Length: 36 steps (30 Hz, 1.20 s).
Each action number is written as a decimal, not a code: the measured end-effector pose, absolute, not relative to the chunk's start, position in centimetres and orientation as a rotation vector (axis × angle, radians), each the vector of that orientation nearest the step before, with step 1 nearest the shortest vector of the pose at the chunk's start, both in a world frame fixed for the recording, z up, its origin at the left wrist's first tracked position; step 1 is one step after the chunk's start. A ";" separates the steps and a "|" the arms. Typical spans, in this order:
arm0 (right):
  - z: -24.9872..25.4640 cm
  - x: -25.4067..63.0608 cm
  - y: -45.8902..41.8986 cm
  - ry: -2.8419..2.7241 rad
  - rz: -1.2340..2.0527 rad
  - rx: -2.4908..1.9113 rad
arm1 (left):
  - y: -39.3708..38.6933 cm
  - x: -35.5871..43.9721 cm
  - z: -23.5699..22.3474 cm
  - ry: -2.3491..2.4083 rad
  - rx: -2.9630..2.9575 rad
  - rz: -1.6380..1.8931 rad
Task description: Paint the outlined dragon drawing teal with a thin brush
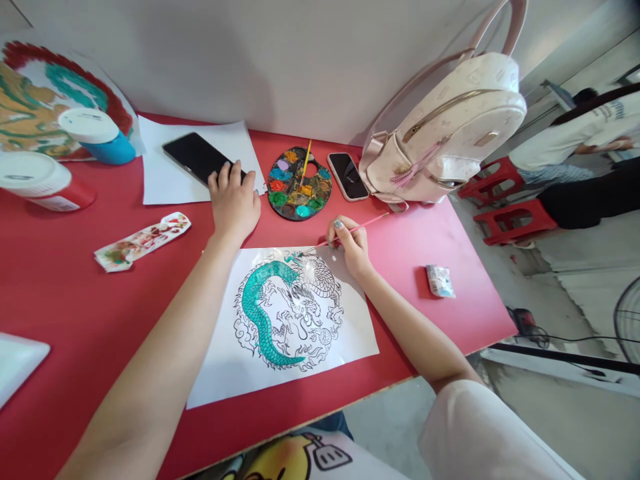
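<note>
A sheet with a printed dragon drawing [320, 347] lies on the red table, its body partly painted teal. My right hand [351, 248] is closed round a thin pink paintbrush [367, 223], whose tip touches the drawing's upper edge near a teal patch. My left hand [234, 203] rests with fingers spread on the near right end of a black smartphone [197, 157]. That phone lies on blank white paper [160, 183]. Between and beyond my hands sits a dark oval paint palette [277, 200] with several colours, a yellow brush [306, 160] lying across it.
A second phone [348, 176] lies beside a pale backpack [450, 127]. Blue [113, 148] and red [70, 193] paint bottles stand left, near a paint-smeared strip [145, 241]. A small packet [440, 281] lies right. Beyond the table edge, people sit on red stools [520, 222].
</note>
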State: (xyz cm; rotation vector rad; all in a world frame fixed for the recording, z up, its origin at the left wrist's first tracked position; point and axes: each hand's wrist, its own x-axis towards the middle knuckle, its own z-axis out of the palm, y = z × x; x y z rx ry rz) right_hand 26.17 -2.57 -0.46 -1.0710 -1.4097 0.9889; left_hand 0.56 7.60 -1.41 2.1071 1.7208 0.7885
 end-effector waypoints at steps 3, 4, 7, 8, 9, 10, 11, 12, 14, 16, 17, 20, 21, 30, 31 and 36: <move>-0.5 26.2 -2.6 -1.406 0.982 -1.081 | 7.6 0.6 -1.3 1.726 2.105 0.788; -0.5 26.2 -2.6 -1.407 0.981 -1.081 | 7.6 0.6 -1.3 1.738 2.105 0.787; -0.5 26.2 -2.6 -1.414 0.975 -1.082 | 7.5 0.8 -1.3 1.764 2.110 0.785; -0.5 26.2 -2.6 -1.415 0.973 -1.086 | 7.5 0.8 -1.3 1.766 2.113 0.786; -0.5 26.2 -2.6 -1.417 0.971 -1.089 | 7.5 0.8 -1.3 1.767 2.115 0.785; -0.5 26.2 -2.6 -1.419 0.971 -1.089 | 7.5 0.8 -1.3 1.766 2.116 0.781; -0.5 26.2 -2.6 -1.418 0.969 -1.085 | 7.5 0.8 -1.3 1.765 2.118 0.773; -0.5 26.2 -2.6 -1.418 0.967 -1.079 | 7.5 0.7 -1.3 1.764 2.122 0.760; -0.5 26.3 -2.6 -1.420 0.962 -1.074 | 7.6 0.6 -1.4 1.763 2.133 0.739; -0.5 26.3 -2.6 -1.423 0.954 -1.083 | 7.7 0.5 -1.6 1.765 2.149 0.746; -0.5 26.3 -2.6 -1.422 0.950 -1.090 | 7.7 0.5 -1.7 1.767 2.156 0.760; -0.5 26.3 -2.6 -1.405 0.934 -1.104 | 7.7 0.6 -1.8 1.766 2.159 0.801; -0.5 26.3 -2.6 -1.396 0.926 -1.104 | 7.7 0.6 -1.8 1.764 2.154 0.807; -0.6 26.2 -2.5 -1.371 0.935 -1.101 | 7.6 0.7 -1.6 1.758 2.132 0.815; -0.5 26.2 -2.5 -1.376 0.944 -1.100 | 7.7 0.7 -1.7 1.762 2.139 0.808; -0.4 26.2 -2.6 -1.424 0.980 -1.093 | 7.8 0.6 -1.8 1.761 2.155 0.788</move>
